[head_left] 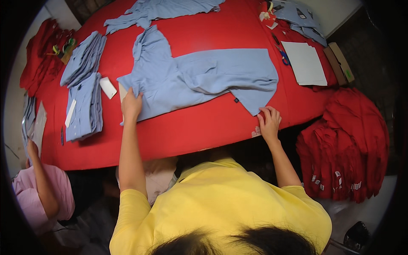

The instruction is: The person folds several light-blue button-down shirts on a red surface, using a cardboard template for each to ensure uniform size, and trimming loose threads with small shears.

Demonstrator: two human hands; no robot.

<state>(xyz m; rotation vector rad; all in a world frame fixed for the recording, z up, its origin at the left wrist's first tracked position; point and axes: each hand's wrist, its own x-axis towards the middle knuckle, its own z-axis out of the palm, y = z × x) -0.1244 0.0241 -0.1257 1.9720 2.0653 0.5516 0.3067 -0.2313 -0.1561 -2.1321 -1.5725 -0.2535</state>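
Note:
A light blue shirt [191,76] lies lengthwise across the red-covered table [191,127], partly folded, with creases through its middle. One sleeve sticks up toward the far side. At its left end my left hand [132,105] grips the shirt's edge, thumb toward the cloth. A beige piece of card [123,92] shows beside those fingers, partly under the cloth. My right hand [270,121] pinches the shirt's near right corner between thumb and fingertips. A small dark tag [236,100] sits on the shirt's near edge.
Folded blue shirts [85,106] are stacked at left, beside a white card [108,87]. Another blue shirt [165,10] lies at the far edge. White sheets [304,63] and blue-handled scissors [284,57] are at right. Red garments [344,144] hang by the right edge. A co-worker in pink [46,191] is at left.

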